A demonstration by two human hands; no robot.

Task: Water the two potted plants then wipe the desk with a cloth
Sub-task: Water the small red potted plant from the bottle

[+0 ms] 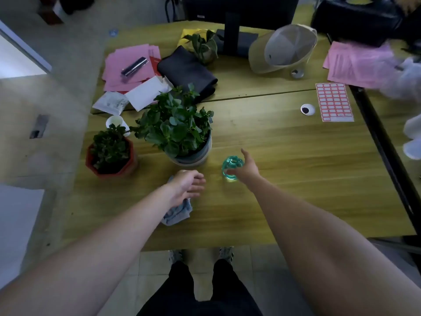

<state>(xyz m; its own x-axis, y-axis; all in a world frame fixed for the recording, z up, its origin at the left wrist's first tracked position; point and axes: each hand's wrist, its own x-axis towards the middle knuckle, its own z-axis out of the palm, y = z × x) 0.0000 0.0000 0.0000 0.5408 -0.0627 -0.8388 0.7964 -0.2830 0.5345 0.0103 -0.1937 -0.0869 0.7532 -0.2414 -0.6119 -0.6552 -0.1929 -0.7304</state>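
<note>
Cap [284, 47], pink papers [129, 69], sticker sheet [333, 102]

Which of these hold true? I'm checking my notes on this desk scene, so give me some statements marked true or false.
1. The right hand has its grip on a teal see-through glass cup. True.
2. The left hand rests on a grey-blue cloth. True.
3. The small plant in the red angular pot stands right of the large plant in the pale round pot. False: it stands left of it.
4. The beige cap sits on the large plant. False: it lies on the wooden desk near the monitor stand.
</note>
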